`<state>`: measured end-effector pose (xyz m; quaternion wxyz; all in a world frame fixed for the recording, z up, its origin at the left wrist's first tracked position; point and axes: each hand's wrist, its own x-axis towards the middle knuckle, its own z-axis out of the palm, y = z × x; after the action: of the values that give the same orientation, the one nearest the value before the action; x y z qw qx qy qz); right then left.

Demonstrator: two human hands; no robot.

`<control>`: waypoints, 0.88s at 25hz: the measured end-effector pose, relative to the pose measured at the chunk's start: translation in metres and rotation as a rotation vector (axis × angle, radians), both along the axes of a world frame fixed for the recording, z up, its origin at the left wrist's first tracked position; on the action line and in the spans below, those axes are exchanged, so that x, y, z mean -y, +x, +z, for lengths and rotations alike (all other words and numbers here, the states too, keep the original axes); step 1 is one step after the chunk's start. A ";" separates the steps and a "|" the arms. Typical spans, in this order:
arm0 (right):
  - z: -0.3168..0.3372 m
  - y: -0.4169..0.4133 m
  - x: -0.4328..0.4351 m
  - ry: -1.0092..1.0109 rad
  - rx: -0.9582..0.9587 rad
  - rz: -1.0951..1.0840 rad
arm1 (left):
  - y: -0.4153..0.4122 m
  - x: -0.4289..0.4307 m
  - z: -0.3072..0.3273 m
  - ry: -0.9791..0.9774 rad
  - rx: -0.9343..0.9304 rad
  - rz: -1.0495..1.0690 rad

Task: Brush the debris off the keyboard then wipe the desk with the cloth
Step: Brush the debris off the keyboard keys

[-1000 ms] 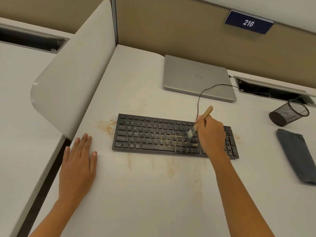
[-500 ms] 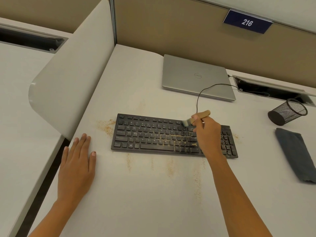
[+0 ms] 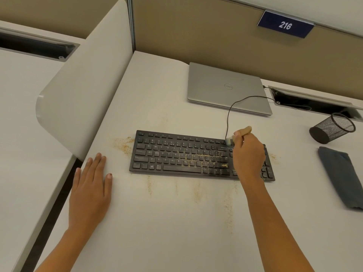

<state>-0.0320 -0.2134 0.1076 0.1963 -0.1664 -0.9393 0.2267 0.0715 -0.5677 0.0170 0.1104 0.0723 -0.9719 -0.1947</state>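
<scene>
A black keyboard [image 3: 176, 154] lies across the middle of the white desk [image 3: 176, 222]. Tan crumbs cover its right-hand keys. My right hand [image 3: 248, 156] grips a small wooden-handled brush [image 3: 243, 131], its pale bristles touching the keyboard's top row near the right end. My left hand [image 3: 90, 195] rests flat on the desk, fingers straight, left of the keyboard. Tan debris [image 3: 122, 144] lies beside the keyboard's left end, and more streaks the desk in front of it. A folded grey cloth [image 3: 341, 177] lies at the right edge.
A shut silver laptop [image 3: 225, 89] sits behind the keyboard, with a black cable [image 3: 228, 116] looping between them. A black mesh pen cup [image 3: 332, 128] lies tipped on its side at the right. A white curved divider [image 3: 84, 85] bounds the desk on the left.
My right hand lifted the brush from the lower middle keys up and back to the keyboard's top row, the handle swinging flatter. My left hand stayed flat on the desk.
</scene>
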 end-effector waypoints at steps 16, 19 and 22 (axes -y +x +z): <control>0.005 0.011 0.007 -0.049 0.033 0.127 | 0.000 0.001 -0.001 0.004 0.007 0.007; 0.004 0.013 0.005 0.018 0.064 0.011 | -0.001 0.000 0.000 -0.005 0.006 -0.002; 0.004 0.011 0.001 -0.033 0.015 0.022 | -0.001 -0.001 -0.001 -0.001 0.012 0.009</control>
<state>-0.0208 -0.2148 0.1119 0.1838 -0.1609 -0.9387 0.2433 0.0706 -0.5672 0.0161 0.1053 0.0777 -0.9724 -0.1933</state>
